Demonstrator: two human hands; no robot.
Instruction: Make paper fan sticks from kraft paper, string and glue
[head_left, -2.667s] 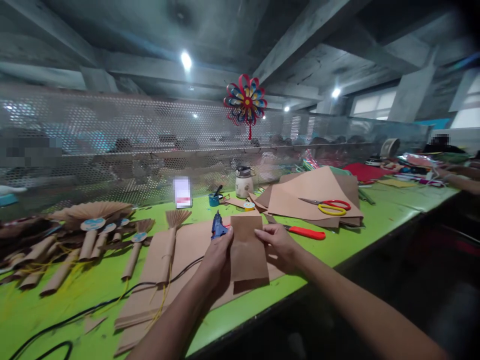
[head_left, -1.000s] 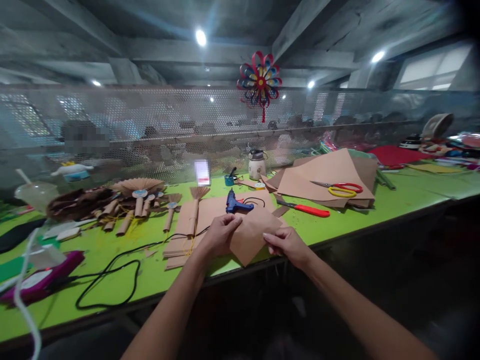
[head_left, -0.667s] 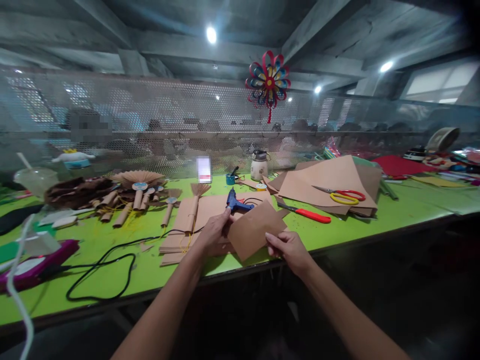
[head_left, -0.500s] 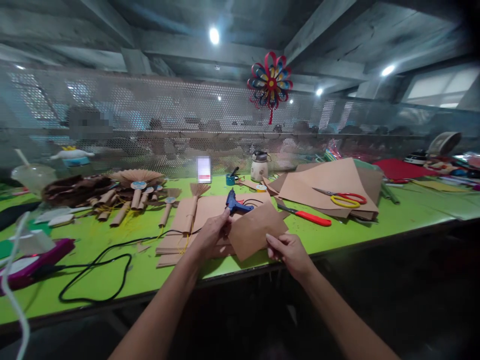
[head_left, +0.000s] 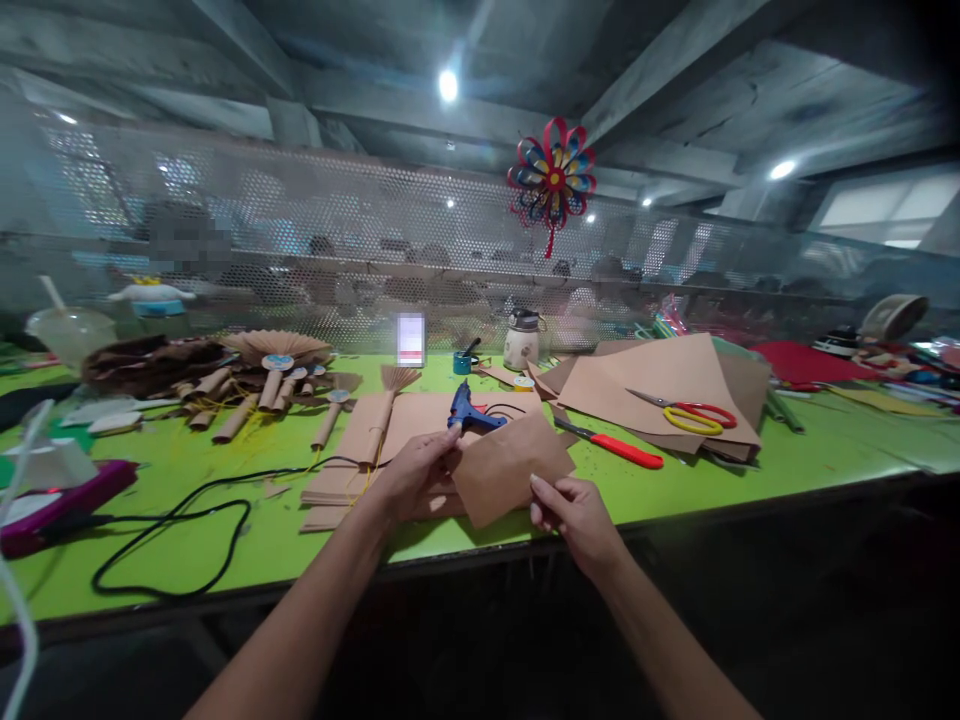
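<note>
I hold a brown paper sheet (head_left: 510, 468) tilted over the near edge of the green table (head_left: 187, 540). My left hand (head_left: 415, 475) pinches its upper left edge. Closed on the lower right edge is my right hand (head_left: 571, 515). Just behind the sheet lies a blue glue gun (head_left: 466, 411) on a stack of brown paper (head_left: 390, 430), with its black cord (head_left: 172, 520) running off to the left.
Rolled paper fans (head_left: 262, 375) lie at the left. A red-handled knife (head_left: 619, 447) and red-yellow scissors (head_left: 686, 412) rest near a pile of brown sheets (head_left: 660, 375) at the right. A jar (head_left: 520, 341), a small blue cup (head_left: 462, 360), a perforated screen (head_left: 300, 250) and a hanging paper pinwheel (head_left: 552, 180) stand behind.
The sheet went from hanging upright to tilted sideways, and my hands shifted along its edges nearer the table edge. The view swung left, showing more of the table's left end.
</note>
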